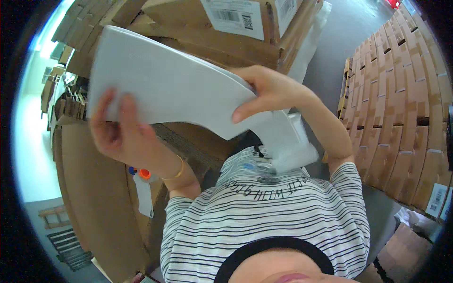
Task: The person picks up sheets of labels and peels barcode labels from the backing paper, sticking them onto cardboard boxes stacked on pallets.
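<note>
White sheets (pixel 174 82), stacked loosely, are up in your hands on your side of the labelled carton (pixel 181 28), covering part of it from view. The step in hand looks like holding and straightening the stack. By my reading, the next move calls for steadying both ends, especially the hanging white piece (pixel 290 144), nearer to you than the labelled carton; blur hides whether it joins the rest. Your right hand (pixel 271 89), just your side of the labelled carton, has its grip narrowed on the stack, thumb on the near face and fingers behind the upper edge. Your left hand (pixel 122 129), left of the labelled carton and nearer to you, lays blurred, curled fingers against the stack's left end; you can't tell from this view whether that grip actually pinches it.
</note>
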